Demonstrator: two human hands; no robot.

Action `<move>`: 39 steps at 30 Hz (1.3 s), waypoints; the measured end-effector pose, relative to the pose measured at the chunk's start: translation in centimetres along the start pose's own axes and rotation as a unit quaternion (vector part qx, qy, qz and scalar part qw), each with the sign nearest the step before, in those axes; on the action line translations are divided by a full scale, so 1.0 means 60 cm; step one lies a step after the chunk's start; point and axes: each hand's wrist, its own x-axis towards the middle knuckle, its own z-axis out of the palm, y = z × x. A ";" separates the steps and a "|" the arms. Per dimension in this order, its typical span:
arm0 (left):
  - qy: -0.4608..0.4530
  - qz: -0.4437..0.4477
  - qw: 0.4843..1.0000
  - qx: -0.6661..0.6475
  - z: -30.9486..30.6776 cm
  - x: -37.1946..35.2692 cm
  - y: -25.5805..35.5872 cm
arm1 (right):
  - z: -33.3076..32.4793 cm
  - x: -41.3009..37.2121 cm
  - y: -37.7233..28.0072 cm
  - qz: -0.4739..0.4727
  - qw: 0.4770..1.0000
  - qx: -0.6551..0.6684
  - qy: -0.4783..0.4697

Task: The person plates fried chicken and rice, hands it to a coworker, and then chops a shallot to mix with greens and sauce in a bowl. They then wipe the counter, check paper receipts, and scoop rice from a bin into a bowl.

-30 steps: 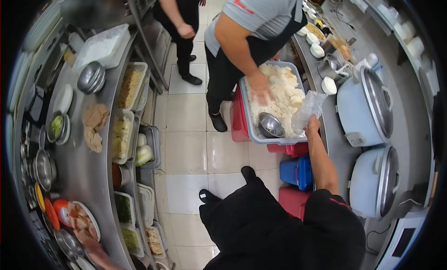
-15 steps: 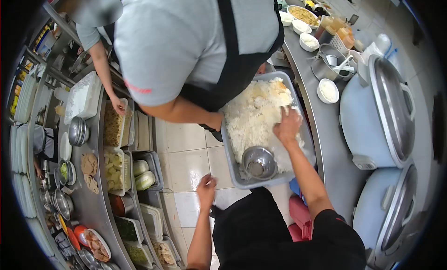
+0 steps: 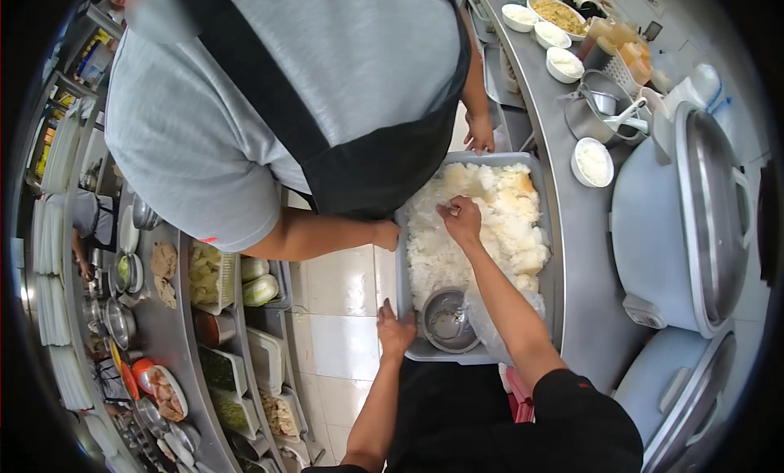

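A grey tub (image 3: 399,269) full of white rice (image 3: 506,220) is in front of me. My right hand (image 3: 462,220) is over the rice, its fingers pinched together; what they hold is too small to make out. Clear plastic (image 3: 487,324) lies under my right forearm, on the rice and the tub's near side. A metal bowl (image 3: 449,319) sits in the tub's near left corner. Beside that corner is my left hand (image 3: 396,333), fingers apart, at the tub's outer edge. A co-worker's two hands (image 3: 384,235) are at the tub's left side and far edge.
On the right counter (image 3: 584,269) stand large rice cookers (image 3: 661,228), a metal pot (image 3: 600,110) and bowls of rice (image 3: 592,162). Food containers (image 3: 214,273) line the left counter. The co-worker in a grey shirt (image 3: 359,57) leans close over the tub's far left side.
My right hand has moved left across the rice and closed into a pinch. My left hand has come up to the tub's corner. The co-worker's far hand now shows at the tub's far edge.
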 end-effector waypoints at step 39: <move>-0.202 -0.158 0.529 -0.809 -0.259 -0.285 0.103 | -0.241 -0.491 -0.218 0.167 0.539 0.785 -0.257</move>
